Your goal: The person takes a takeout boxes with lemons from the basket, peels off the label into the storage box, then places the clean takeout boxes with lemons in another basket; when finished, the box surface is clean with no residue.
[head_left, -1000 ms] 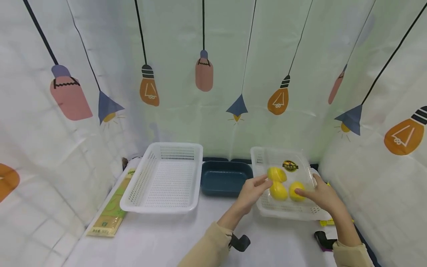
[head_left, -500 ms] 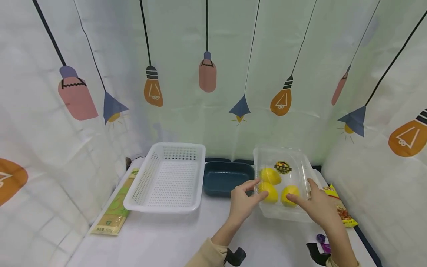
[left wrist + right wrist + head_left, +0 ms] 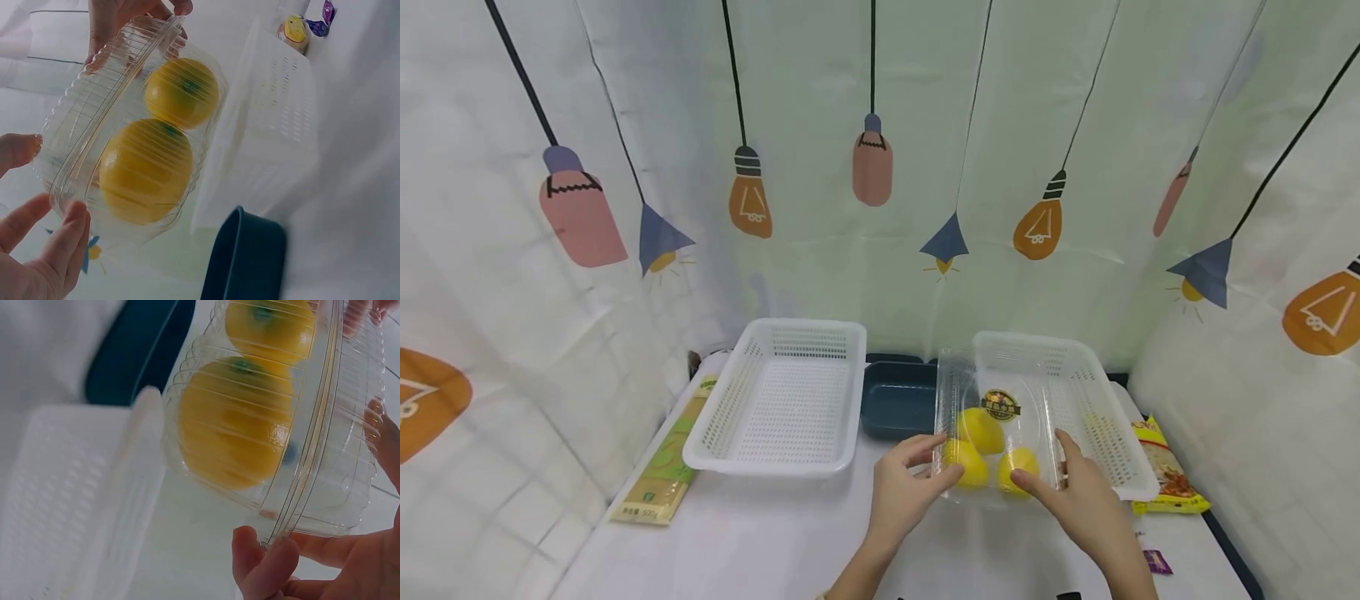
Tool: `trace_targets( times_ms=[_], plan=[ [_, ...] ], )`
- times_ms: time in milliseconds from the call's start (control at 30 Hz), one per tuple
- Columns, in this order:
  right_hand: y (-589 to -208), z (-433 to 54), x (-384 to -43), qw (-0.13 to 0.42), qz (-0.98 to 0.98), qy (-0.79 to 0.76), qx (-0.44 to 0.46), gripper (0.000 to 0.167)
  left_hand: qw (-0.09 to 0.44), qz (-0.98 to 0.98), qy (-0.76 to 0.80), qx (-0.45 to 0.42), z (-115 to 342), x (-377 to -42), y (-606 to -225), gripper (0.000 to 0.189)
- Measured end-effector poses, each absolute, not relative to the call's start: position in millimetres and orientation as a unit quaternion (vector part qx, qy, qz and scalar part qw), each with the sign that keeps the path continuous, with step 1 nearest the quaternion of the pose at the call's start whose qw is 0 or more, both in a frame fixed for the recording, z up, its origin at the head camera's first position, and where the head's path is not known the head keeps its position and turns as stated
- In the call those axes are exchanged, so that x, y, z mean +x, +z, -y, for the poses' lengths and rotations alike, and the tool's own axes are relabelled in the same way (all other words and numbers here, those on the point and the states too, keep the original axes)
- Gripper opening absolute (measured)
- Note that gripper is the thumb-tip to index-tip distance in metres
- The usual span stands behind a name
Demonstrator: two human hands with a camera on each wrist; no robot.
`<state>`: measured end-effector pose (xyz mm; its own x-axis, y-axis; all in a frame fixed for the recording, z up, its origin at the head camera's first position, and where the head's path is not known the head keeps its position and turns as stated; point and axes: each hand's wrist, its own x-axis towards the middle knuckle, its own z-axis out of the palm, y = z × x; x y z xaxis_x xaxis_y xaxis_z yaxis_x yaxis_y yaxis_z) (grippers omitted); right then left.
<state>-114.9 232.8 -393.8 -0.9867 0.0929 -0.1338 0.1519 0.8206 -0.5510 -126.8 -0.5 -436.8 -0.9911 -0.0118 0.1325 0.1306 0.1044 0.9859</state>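
A clear plastic clamshell box (image 3: 1032, 417) with a black-and-gold label holds three yellow fruits (image 3: 981, 430); two show green stem ends in the wrist views. It is up in the air, in front of the right white basket (image 3: 1078, 375) and overlapping the dark blue tray (image 3: 895, 400). My left hand (image 3: 904, 485) grips the box's left side. On the opposite side my right hand (image 3: 1088, 502) holds it by the edge, its fingers (image 3: 272, 569) at the rim seam in the right wrist view. The lid is down.
Another white basket (image 3: 778, 400) stands to the left of the tray. A long green-and-gold packet (image 3: 662, 462) lies at the far left. Right of the right basket are a yellow snack bag (image 3: 1172, 475) and a small purple wrapper (image 3: 1157, 562). A patterned curtain (image 3: 820, 283) closes the back.
Both hands have carried the box leftward and nearer to me, off the right basket, which now shows uncovered. The snack bag on the right has come into fuller view.
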Motion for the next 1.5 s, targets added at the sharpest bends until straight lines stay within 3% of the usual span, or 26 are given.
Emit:
trace_targets(
  times_ms=[400, 800, 1167, 1500],
  plan=[
    [-427.5, -194.6, -100.8, 0.036, -0.944, -0.326, 0.044, 0.092, 0.078, 0.749, -0.658, 0.008, 39.1, -92.0, -457.2, 0.037],
    [-454.4, -173.3, -83.8, 0.069, -0.936, -0.345, 0.023, 0.089, 0.015, 0.766, -0.637, 0.088, 63.7, -64.4, -476.1, 0.041],
    [-472.8, -167.8, -85.6, 0.108, -0.94, -0.32, 0.041, 0.097, -0.009, 0.763, -0.634, 0.124, 66.2, -64.5, -498.1, 0.043],
    [-483.8, -166.6, -85.3, 0.097, -0.942, -0.32, 0.008, 0.09, -0.019, 0.77, -0.627, 0.113, 69.1, -65.2, -517.8, 0.042]
  ],
)
